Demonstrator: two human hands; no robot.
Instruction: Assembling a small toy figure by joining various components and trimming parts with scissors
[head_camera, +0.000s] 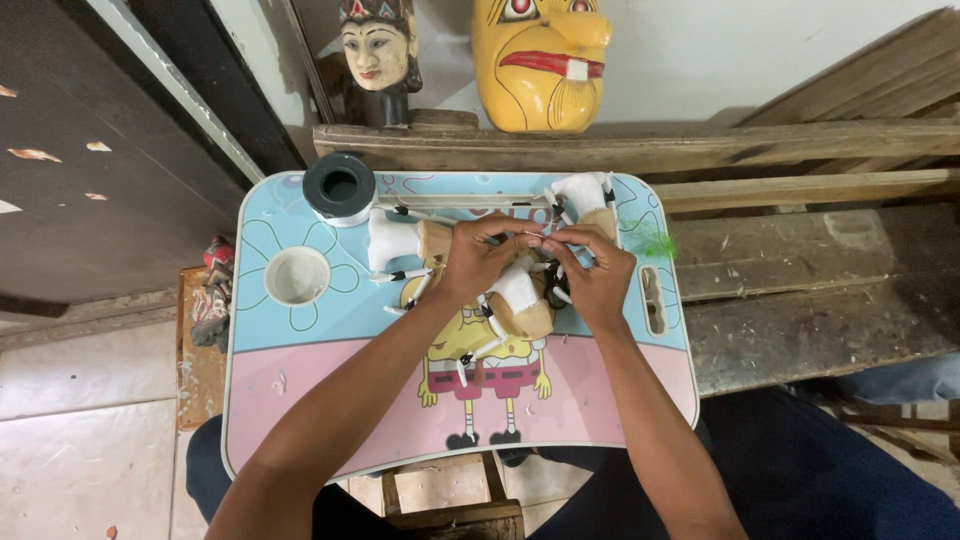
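While my left hand (478, 258) and right hand (592, 272) pinch closed on a small white-and-tan wooden puppet piece (522, 298), it hovers mid-table (300, 400); a black tape roll (339, 186) stands behind, with similar white pieces (390, 243) alongside.

Open passage, as I read it: the pink near half of the tabletop (330, 400) lies bare on both sides of my forearms.

Obstacles, far half:
- Round cup recess (297, 276), left of my left hand (478, 262).
- Black-and-white tape roll (340, 186) at the far left corner.
- White-and-tan puppet pieces (590, 200) with loose sticks, packed around and behind both hands.
- Slot handle (652, 298), just right of my right hand (592, 275).

Far edge: wooden ledge (700, 148) carrying a yellow mask (540, 65) and a carved head (378, 50) blocks reach beyond.

Right of tabletop: rough wooden bench (810, 290), mostly bare.
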